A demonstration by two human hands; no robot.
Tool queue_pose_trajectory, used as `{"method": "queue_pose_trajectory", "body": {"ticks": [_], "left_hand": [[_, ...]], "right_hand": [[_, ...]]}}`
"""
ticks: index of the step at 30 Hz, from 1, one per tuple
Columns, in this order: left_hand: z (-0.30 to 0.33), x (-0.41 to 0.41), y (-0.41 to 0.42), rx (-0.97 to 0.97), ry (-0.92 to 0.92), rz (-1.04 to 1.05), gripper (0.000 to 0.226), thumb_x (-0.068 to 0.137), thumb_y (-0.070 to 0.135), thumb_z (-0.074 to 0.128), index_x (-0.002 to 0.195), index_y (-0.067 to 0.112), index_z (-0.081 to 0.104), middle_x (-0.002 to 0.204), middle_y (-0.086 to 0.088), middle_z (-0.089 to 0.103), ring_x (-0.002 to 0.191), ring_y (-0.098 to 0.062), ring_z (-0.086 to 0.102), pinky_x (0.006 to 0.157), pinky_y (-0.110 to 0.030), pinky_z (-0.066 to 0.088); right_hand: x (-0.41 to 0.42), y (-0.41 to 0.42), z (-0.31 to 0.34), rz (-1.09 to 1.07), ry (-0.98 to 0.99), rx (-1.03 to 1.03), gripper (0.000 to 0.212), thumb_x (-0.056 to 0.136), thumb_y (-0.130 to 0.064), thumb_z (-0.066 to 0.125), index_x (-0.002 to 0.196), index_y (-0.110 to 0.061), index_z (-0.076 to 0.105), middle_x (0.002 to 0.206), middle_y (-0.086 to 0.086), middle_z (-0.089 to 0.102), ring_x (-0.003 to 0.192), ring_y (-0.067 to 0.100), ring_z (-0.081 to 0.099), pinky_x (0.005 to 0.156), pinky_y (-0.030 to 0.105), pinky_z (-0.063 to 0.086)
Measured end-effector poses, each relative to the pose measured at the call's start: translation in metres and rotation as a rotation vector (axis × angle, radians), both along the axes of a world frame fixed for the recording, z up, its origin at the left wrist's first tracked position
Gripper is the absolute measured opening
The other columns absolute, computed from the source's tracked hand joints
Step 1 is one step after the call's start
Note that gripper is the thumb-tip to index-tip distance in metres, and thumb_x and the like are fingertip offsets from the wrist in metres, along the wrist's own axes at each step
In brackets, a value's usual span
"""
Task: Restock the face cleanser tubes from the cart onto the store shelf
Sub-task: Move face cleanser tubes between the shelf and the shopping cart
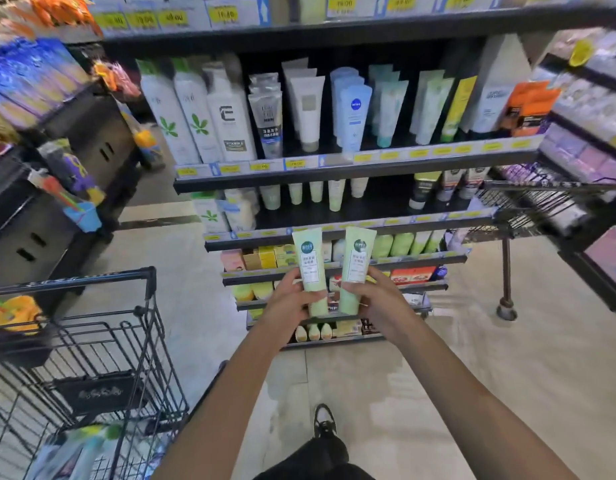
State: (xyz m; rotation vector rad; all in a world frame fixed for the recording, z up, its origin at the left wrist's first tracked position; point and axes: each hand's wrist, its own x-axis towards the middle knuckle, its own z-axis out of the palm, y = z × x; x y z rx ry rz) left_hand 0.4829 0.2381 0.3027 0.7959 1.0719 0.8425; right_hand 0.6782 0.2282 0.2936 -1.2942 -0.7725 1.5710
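Mid-carry, by the look of it: two pale green tubes held up at centre frame, caps down, labels facing the camera, side by side and close but not clearly touching. Left hand [288,299] curled round the lower half of the left tube [310,268], thumb across its front; right hand [375,299] wrapped likewise round the right tube [356,266]. Both clamped firmly, neither free. Cart [91,341] at lower left, wire basket with a few more packs blurred at its bottom corner. Shelf [355,164] straight ahead, tiered, filling the upper and middle frame. Matching pale green tubes [317,192] hanging in a short row on the tier just above the held pair, centre frame, with a dark gap to their right. Probably the delivery step, then: pair taken out, not yet placed. Next move likely calls for lifting and reaching forward to that tier, keeping caps down and labels outward, sliding each into the gap beside its likes without knocking the row. Hard to tell from here whether the row stands on caps or hangs; worth matching whatever is there. Second wire cart [542,202] at right, close to the shelf end, to be cleared on the reach.
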Motion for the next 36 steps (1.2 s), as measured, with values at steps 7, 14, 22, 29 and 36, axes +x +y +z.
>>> {"method": "queue_pose_trajectory", "body": {"ticks": [7, 14, 22, 29, 36], "left_hand": [[-0.004, 0.006, 0.054, 0.013, 0.088, 0.047, 0.057, 0.084, -0.003, 0.078, 0.129, 0.025, 0.056, 0.116, -0.004, 0.076, 0.106, -0.025, 0.073, 0.075, -0.036, 0.058], [-0.021, 0.0, 0.121, -0.01, 0.194, 0.131, 0.048, 0.083, -0.004, 0.079, 0.116, 0.023, 0.059, 0.114, -0.009, 0.075, 0.104, -0.027, 0.073, 0.086, -0.044, 0.059], [-0.035, -0.001, 0.211, 0.089, 0.357, 0.162, 0.048, 0.076, 0.0, 0.085, 0.113, 0.021, 0.062, 0.109, -0.007, 0.075, 0.102, -0.025, 0.073, 0.091, -0.055, 0.059], [-0.043, -0.001, 0.265, 0.21, 0.508, 0.225, 0.051, 0.077, 0.0, 0.084, 0.121, 0.015, 0.062, 0.111, -0.007, 0.075, 0.104, -0.024, 0.072, 0.09, -0.047, 0.06], [-0.059, 0.006, 0.299, 0.317, 0.72, 0.222, 0.06, 0.076, 0.007, 0.087, 0.129, 0.015, 0.06, 0.124, -0.005, 0.072, 0.12, -0.022, 0.065, 0.106, -0.044, 0.051]], "right_hand": [[0.01, 0.057, -0.008, -0.015, -0.048, -0.056, 0.05, 0.086, -0.007, 0.079, 0.132, -0.02, 0.061, 0.12, 0.007, 0.074, 0.113, 0.031, 0.07, 0.088, 0.051, 0.06], [0.005, 0.122, -0.014, 0.018, -0.103, -0.095, 0.048, 0.085, -0.008, 0.08, 0.129, -0.017, 0.062, 0.118, 0.009, 0.075, 0.109, 0.032, 0.072, 0.098, 0.057, 0.056], [0.005, 0.186, -0.021, 0.037, -0.167, -0.115, 0.039, 0.087, -0.004, 0.078, 0.121, -0.014, 0.064, 0.118, 0.013, 0.073, 0.104, 0.033, 0.073, 0.088, 0.054, 0.06], [0.009, 0.204, -0.03, -0.001, -0.151, -0.105, 0.044, 0.087, -0.006, 0.079, 0.127, -0.011, 0.063, 0.118, 0.01, 0.074, 0.104, 0.03, 0.074, 0.084, 0.047, 0.063], [0.017, 0.213, -0.042, 0.016, -0.147, -0.053, 0.035, 0.087, -0.006, 0.078, 0.117, -0.015, 0.064, 0.117, 0.015, 0.074, 0.108, 0.036, 0.072, 0.097, 0.056, 0.057]]}}
